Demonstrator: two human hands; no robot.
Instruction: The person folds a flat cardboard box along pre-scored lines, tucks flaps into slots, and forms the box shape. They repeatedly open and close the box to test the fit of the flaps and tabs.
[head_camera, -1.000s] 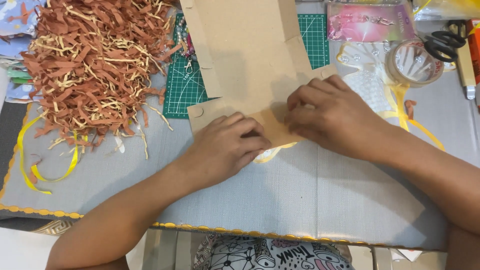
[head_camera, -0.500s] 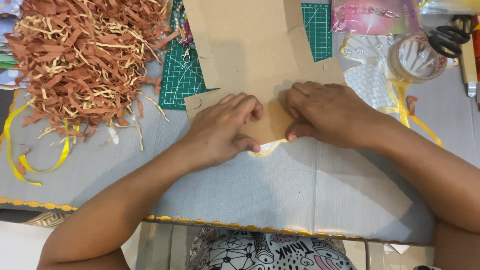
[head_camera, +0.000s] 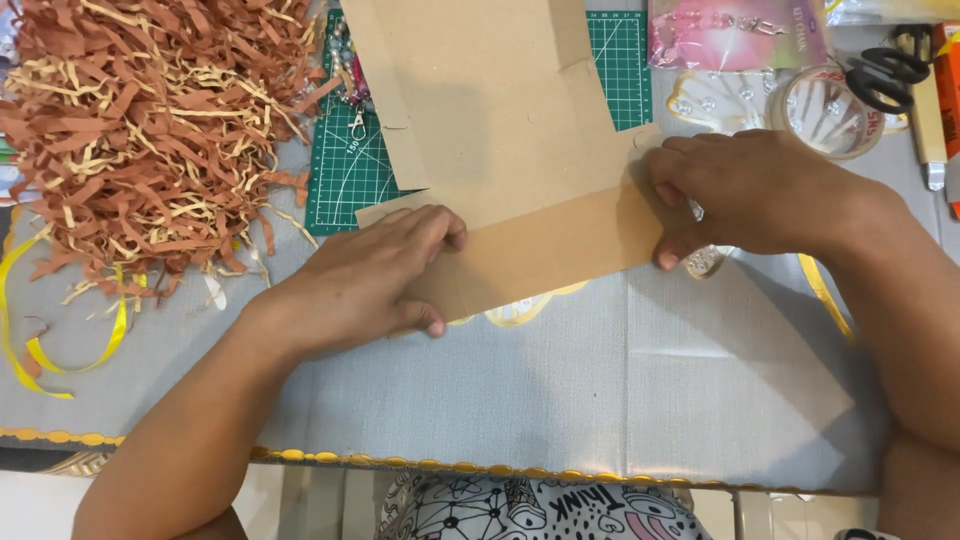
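**A:** Where are my fingers right now?

**B:** Your left hand (head_camera: 365, 285) lies flat, fingers together and stretched out, pressing on the left end of a folded cardboard flap (head_camera: 545, 250); the thumb curls under its near edge. Your right hand (head_camera: 745, 195) is bent over the flap's right end, fingertips curled down onto the edge and the thumb tucked below it, pinching the cardboard.

**B:** The flap is a long brown strip, tilted a little, higher on the right. It belongs to a larger cardboard sheet (head_camera: 480, 90) that runs away from you across a green cutting mat (head_camera: 345, 180).

**A:** How far along is the fold?

**B:** I judge the flap already turned over towards you and lying nearly flat, with both hands pressing the crease. The sheet's other flaps look unfolded. Nothing appears taped or glued, though your hands hide part of the seam, so I cannot be sure.

**A:** And around it?

**B:** A grey table cover (head_camera: 600, 390) with a gold scalloped edge. Far left, a heap of brown shredded paper (head_camera: 140, 130) and a yellow ribbon (head_camera: 60, 345). Far right, a roll of clear tape (head_camera: 825, 110) touching black scissors (head_camera: 885, 70).
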